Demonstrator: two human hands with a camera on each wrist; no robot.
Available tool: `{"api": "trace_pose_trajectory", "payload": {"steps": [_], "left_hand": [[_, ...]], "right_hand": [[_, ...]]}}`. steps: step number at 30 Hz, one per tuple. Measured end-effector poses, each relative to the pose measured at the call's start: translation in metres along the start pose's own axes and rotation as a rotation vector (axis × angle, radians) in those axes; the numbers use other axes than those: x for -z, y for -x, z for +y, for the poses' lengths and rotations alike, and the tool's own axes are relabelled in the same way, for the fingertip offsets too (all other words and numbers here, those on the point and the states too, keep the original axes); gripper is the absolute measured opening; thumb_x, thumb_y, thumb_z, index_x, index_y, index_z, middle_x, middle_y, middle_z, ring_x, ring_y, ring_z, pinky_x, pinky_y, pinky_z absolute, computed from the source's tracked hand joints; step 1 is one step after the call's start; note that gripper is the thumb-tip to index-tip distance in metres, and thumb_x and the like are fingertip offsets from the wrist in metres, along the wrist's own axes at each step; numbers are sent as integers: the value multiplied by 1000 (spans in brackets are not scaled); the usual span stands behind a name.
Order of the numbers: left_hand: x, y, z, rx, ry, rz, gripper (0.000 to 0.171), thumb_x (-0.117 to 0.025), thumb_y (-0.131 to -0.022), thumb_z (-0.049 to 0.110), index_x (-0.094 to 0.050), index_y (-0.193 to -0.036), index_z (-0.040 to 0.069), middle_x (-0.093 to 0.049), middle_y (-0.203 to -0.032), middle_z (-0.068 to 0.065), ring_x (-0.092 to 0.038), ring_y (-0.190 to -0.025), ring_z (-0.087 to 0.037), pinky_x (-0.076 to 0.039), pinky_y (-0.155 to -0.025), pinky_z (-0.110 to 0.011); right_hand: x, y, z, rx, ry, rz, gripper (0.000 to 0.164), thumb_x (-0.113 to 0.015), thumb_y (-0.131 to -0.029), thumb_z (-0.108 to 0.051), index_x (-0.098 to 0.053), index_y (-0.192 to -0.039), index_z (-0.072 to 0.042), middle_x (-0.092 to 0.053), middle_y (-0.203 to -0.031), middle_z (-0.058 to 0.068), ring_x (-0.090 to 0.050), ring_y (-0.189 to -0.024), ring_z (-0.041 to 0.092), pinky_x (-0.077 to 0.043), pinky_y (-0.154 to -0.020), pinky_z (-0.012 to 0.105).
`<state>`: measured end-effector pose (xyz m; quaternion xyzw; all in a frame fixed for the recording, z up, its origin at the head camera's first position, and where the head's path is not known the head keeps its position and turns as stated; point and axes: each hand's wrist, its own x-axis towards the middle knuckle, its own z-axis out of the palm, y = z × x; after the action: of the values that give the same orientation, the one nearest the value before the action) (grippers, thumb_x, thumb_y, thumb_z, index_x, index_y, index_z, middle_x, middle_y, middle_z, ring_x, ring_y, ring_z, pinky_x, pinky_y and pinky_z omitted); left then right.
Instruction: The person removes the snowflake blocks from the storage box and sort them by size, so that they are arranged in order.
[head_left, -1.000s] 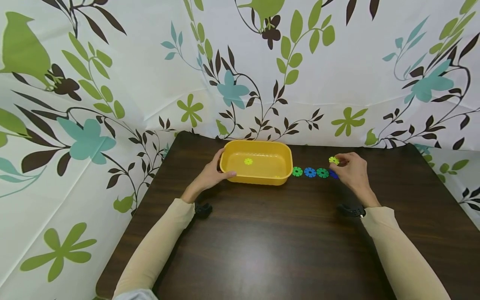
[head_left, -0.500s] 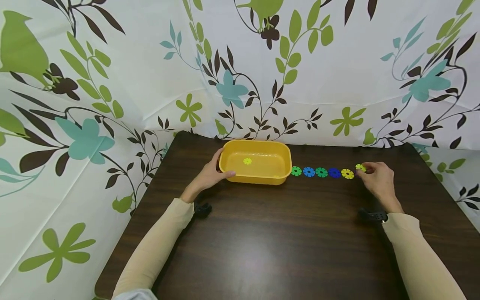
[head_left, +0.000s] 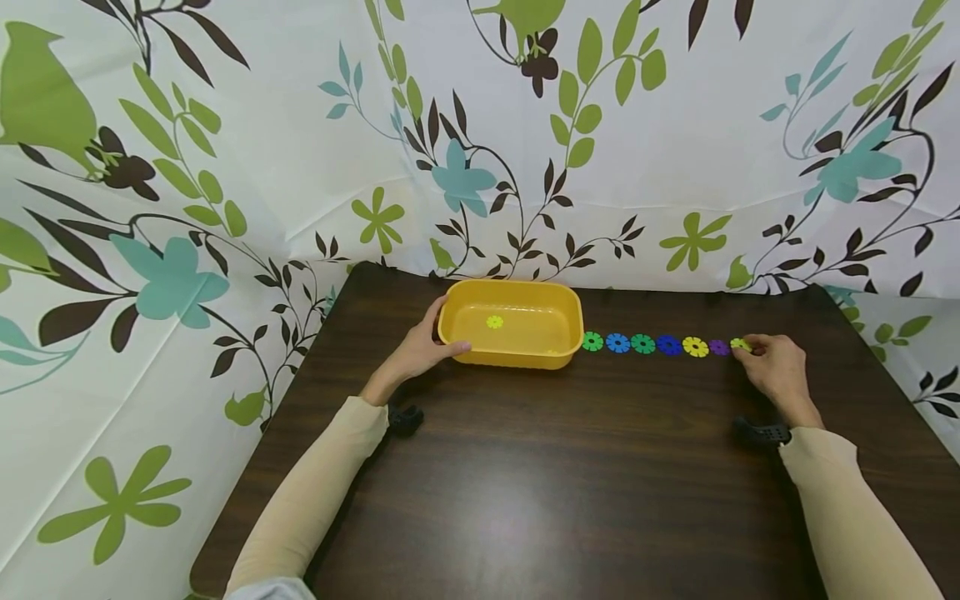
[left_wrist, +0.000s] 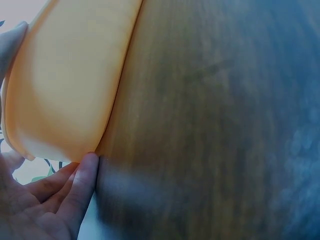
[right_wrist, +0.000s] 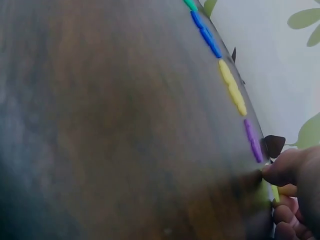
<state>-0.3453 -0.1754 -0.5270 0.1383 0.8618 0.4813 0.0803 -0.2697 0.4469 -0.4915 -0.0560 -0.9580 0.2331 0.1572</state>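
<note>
Yellow plastic forms the tub (head_left: 525,359), which stands on a dark brown table (head_left: 570,467). The left hand (head_left: 417,352) grips its left end, thumb over the near rim and fingers round the side. Inside the tub, towards the left, lies a second lime disc (head_left: 494,322).

Notched discs run in a line from just beside the tub's right end: a green disc (head_left: 592,341), a light blue disc (head_left: 618,343), a dark green disc (head_left: 642,344), a dark blue disc (head_left: 669,345), a yellow disc (head_left: 695,347) and a purple disc (head_left: 718,347). At the far right end, next to the purple one, the right hand (head_left: 778,370) pinches a lime disc (head_left: 738,343) between thumb and fingers; whether it touches the table, I cannot tell. Both arms wear beige sleeves (head_left: 855,508). Behind the table hangs a white cloth (head_left: 300,125) printed with leaves and birds.
</note>
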Motion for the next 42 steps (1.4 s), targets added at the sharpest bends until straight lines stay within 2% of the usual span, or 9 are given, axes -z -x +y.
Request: {"api": "trace_pose_trajectory", "payload": {"steps": [11,16,19,23,28,31,35,38,42], "left_hand": [[3,17,32,-9,-39,-11,122,-81,-87,72,-9,-176,32,-45,-170,-20,-59,-135,-32,-49,-118,-57],[2,21,39,17,-24,-21,119,-81,-89,67,-7,-176,35,-44,-171,-21,-57,-139,-37,-44,-122,-63],[2,17,34,20,-21,-25,120,-83,-87,69,-8,-176,37,-45,-170,-20,-59,-138,-35,-45,-121,-61],[3,14,24,9,1,-26,124,-85,-83,71,-10,-175,37,-44,-172,-18,-59,-139,-33,-45,-122,-59],[1,3,4,12,2,-21,127,-86,-81,72,-8,-175,40,-42,-173,-14,-57,-141,-31,-45,-122,-60],[1,3,6,16,-8,-18,126,-85,-83,71,-6,-175,38,-41,-173,-17,-57,-141,-33,-45,-121,-63],[3,13,25,12,-14,-19,125,-84,-85,69,-9,-176,32,-40,-173,-20,-56,-142,-36,-44,-122,-64],[3,16,28,18,-20,-17,125,-84,-85,71,-9,-176,30,-40,-174,-20,-55,-143,-36,-45,-122,-63],[3,17,31,22,-26,-18,125,-83,-85,72,-8,-177,30,-41,-173,-21,-56,-142,-35,-46,-121,-62]], "right_hand": [[9,-5,-2,-196,-61,-158,47,-64,-108,-23,-66,-135,15,-67,-130,42,-59,-122,58,-50,-93,64],[11,-4,-4,-239,-100,-129,52,-67,-107,-27,-63,-140,14,-65,-135,41,-60,-119,53,-50,-78,42],[11,-2,-13,-247,-127,-72,56,-69,-106,-33,-64,-142,10,-68,-133,36,-65,-95,24,-43,-69,24],[10,-2,-40,-192,-166,-24,56,-70,-106,-38,-68,-140,6,-72,-128,31,-47,-78,-8,-41,-63,10],[7,0,-85,-45,-223,7,52,-74,-105,-35,-70,-137,5,-75,-121,29,-46,-77,-17,-42,-63,5],[3,2,-115,58,-235,18,48,-78,-102,-29,-72,-134,6,-76,-116,29,-50,-80,-14,-39,-66,4],[-6,3,-152,156,-242,-11,43,-80,-100,-24,-74,-132,5,-76,-113,28,-64,-89,13,-40,-75,11],[-14,4,-177,202,-246,-66,43,-81,-100,-24,-74,-131,5,-74,-115,27,-68,-99,35,-50,-82,27],[-27,1,-207,235,-254,-159,45,-81,-100,-24,-73,-133,6,-72,-120,28,-69,-106,42,-57,-90,52]]}}
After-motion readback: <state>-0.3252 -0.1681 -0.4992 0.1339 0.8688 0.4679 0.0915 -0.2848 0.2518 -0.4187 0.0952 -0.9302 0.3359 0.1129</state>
